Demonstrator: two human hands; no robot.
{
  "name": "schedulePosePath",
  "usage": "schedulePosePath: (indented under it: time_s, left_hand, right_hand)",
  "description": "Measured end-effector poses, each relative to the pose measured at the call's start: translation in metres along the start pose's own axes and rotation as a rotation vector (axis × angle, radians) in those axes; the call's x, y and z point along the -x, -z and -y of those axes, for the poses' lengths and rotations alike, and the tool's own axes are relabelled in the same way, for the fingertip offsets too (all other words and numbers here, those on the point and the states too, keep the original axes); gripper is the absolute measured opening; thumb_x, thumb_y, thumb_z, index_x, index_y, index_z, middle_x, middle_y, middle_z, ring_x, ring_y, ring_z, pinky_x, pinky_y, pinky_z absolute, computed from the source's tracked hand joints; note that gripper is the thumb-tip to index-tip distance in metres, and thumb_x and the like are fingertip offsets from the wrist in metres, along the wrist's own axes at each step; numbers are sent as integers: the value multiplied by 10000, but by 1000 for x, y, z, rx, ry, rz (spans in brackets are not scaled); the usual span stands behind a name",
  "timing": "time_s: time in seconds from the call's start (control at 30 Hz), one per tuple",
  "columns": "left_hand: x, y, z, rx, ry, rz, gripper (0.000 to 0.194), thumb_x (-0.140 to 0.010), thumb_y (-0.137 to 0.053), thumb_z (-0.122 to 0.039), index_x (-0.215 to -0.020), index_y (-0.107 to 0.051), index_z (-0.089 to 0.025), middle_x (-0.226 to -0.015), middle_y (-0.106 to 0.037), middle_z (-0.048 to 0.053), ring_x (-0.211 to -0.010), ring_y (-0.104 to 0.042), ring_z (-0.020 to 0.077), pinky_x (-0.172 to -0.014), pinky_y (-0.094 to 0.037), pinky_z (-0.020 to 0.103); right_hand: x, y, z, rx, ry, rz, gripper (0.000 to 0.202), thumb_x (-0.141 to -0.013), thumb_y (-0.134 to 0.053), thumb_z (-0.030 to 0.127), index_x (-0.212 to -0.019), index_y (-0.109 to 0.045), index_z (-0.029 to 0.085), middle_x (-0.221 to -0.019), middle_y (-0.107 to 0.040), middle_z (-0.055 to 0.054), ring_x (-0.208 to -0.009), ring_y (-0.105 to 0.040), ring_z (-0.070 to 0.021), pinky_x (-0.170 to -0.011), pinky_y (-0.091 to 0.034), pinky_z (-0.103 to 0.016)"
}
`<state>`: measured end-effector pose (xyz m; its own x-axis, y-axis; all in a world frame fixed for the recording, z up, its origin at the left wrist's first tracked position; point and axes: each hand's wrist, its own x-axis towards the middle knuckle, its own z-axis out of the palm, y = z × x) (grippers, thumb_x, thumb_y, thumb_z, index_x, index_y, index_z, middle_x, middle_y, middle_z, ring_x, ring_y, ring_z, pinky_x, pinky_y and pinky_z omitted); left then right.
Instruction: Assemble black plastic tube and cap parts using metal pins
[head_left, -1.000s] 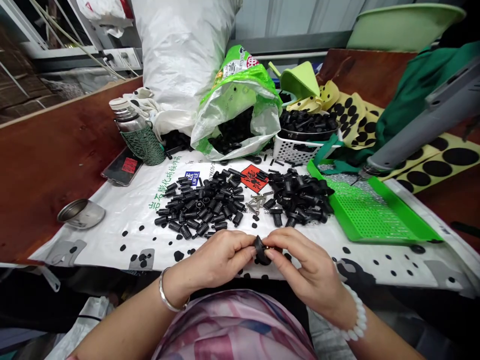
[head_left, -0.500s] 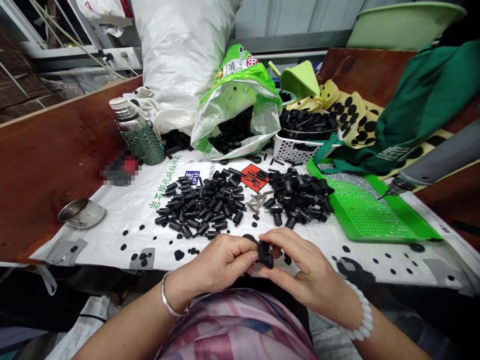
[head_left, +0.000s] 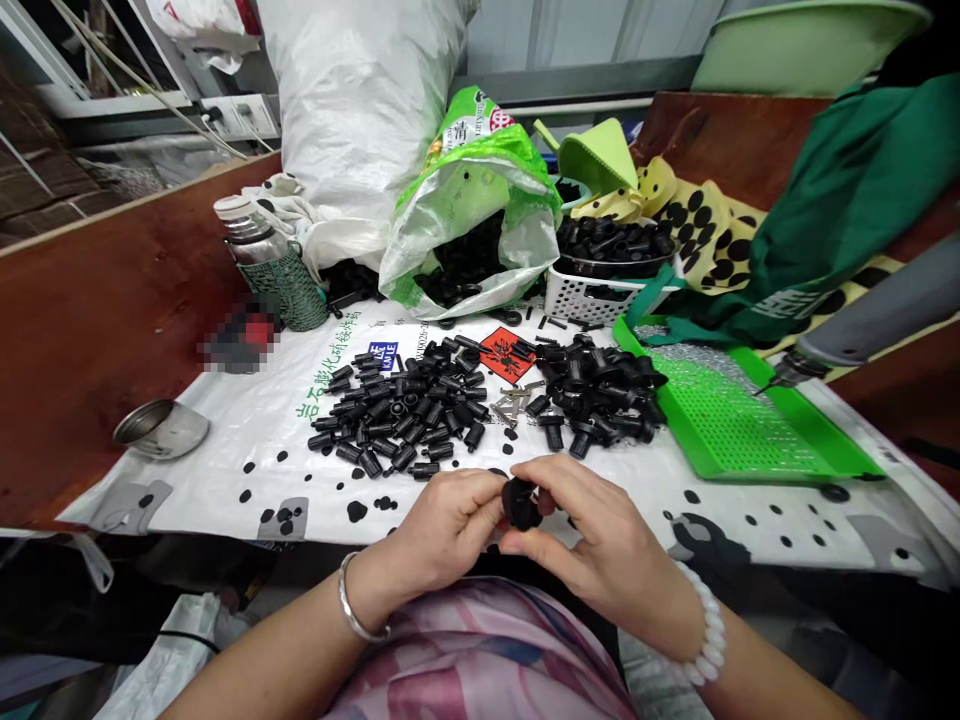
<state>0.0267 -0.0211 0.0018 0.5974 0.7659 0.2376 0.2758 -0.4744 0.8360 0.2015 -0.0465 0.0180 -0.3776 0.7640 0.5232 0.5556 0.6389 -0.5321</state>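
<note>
- Black part (head_left: 519, 504): one, small, rounded; between the two hands, above the sheet's near edge.
- Left hand (head_left: 450, 515): thumb and fingertips closed in a pinch on the part's side, seemingly to steady it.
- Right hand (head_left: 604, 535): fingers curved about the other side, thumb lower and somewhat apart, a looser cradle that probably leaves room to turn the part; firmness of contact, cannot tell.
- Left pile (head_left: 405, 405): black cylinders, loose, just beyond the hands, likely for short reach.
- Right pile (head_left: 596, 390): broader-headed black pieces, likely apart to keep kinds separate.
- Metal strips (head_left: 514, 404): a few, between the piles.
- Tray (head_left: 720, 455): green, silver bits (head_left: 712, 368) within; driver (head_left: 862, 315) leaning in above, its tip conveniently near them.
- Sheet (head_left: 247, 430): white, printed, spotted black; cup (head_left: 176, 435) and flask (head_left: 277, 285) at left.
- Behind: open bag (head_left: 484, 175) and basket (head_left: 592, 300), both holding black pieces; sack (head_left: 360, 90).
- Room: red-brown side boards (head_left: 112, 310), pale panelled wall (head_left: 577, 45), basin (head_left: 810, 50).
</note>
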Motion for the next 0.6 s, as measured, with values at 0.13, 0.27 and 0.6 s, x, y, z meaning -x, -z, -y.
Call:
schedulePosePath:
  time_s: [0.13, 0.27, 0.6]
  left_hand:
    - [2, 1, -1, 184, 78, 11, 292, -933, -390, -279, -741, -561, -140, -612, -485, -21, -553, -451, 82, -533, -353, 178]
    - [3, 1, -1, 168, 91, 11, 318, -934, -386, -293, -705, -543, -138, -601, -484, -18, -541, -459, 82, -529, -365, 179]
    - [8, -5, 2, -385, -64, 2, 253, -876, -383, -132, -677, -537, -150, -598, -563, 20, -542, -493, 124, -549, -368, 231]
  right_hand:
    - [4, 4, 0, -36, 4, -41, 452, -815, -602, 433, -1148, -498, 147, -882, -620, -75, -716, -584, -169, -668, -504, -305]
    - [8, 5, -1, -128, -51, -89, 177, -851, -567, 211, -1024, -539, 185, -941, -614, -62, -749, -593, -139, -678, -508, -256]
    - [17, -10, -8, -223, -127, -28, 128, -836, -535, 102, -912, -571, 199, -947, -641, -51, -904, -624, -145, -779, -512, -226]
